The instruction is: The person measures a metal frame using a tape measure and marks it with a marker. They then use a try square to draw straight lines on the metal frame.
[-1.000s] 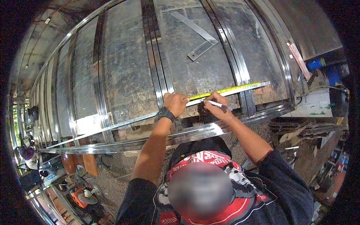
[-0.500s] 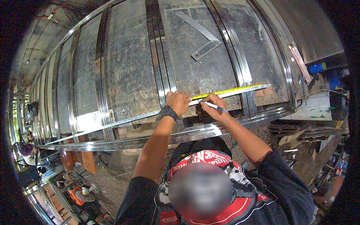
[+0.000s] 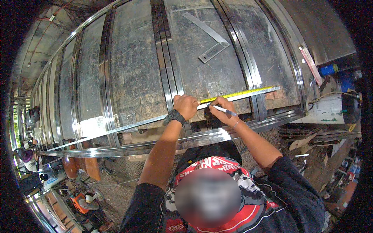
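Observation:
A long, thin silver metal bar point(image 3: 143, 121) lies slantwise across the metal frame point(image 3: 217, 136) in front of me. Along its right part runs the yellow blade of a tape measure point(image 3: 244, 93). My left hand point(image 3: 185, 107), with a black watch on the wrist, is closed over the bar and the near end of the yellow blade; the tape's case does not show. Just right of it, my right hand point(image 3: 222, 103) grips a white pen with a bluish end point(image 3: 225, 111), its tip close to the bar.
A metal try square point(image 3: 213, 52) rests on the dark worn panel point(image 3: 198, 77) beyond my hands. Shiny metal crossbars point(image 3: 105, 73) divide the frame. A blue roll point(image 3: 328, 70) sits at the right. At the far left is another person point(image 3: 30, 159); an orange power tool point(image 3: 82, 202) stands lower left.

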`<state>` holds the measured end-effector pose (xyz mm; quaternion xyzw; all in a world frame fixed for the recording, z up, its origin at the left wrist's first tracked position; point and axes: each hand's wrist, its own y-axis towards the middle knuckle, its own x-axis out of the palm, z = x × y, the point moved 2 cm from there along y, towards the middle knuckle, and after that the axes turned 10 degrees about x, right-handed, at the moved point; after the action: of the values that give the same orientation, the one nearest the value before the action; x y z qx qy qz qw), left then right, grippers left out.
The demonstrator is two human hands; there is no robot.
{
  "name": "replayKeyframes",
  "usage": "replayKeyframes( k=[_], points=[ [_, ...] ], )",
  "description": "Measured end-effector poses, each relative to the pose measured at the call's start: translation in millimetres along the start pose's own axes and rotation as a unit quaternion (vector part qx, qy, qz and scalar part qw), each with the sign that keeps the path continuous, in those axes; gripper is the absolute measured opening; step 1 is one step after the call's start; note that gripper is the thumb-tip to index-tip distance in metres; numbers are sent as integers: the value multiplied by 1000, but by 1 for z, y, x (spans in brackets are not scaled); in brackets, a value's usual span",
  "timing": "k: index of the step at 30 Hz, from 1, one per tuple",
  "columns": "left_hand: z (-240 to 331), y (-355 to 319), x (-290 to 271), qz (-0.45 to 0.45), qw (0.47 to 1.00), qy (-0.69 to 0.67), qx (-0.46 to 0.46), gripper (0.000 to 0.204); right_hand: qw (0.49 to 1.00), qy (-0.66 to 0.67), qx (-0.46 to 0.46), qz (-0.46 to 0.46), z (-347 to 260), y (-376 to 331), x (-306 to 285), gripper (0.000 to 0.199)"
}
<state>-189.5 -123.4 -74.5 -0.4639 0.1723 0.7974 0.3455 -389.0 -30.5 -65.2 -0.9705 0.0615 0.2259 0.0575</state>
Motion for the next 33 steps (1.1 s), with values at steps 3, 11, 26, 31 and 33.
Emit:
replayKeyframes(
  k=[3,11,26,31,33],
  points=[
    [1,1,0,-6,1000,3,-2,28,999,5,-43,-10,-3,0,-4,21],
    [6,-6,-4,44,999,-14,12,23,972,123,121,159,-37,-36,-53,27],
    [61,-162,-58,444,698,-514,-225,34,971,11,-172,-166,-68,-62,-19,28],
    [98,-264,-27,629,488,-526,-299,40,932,8,-254,-257,-105,-60,37,30],
    [111,-309,-13,645,439,-541,-314,40,918,11,-285,-277,-122,-72,61,29]
  ],
)
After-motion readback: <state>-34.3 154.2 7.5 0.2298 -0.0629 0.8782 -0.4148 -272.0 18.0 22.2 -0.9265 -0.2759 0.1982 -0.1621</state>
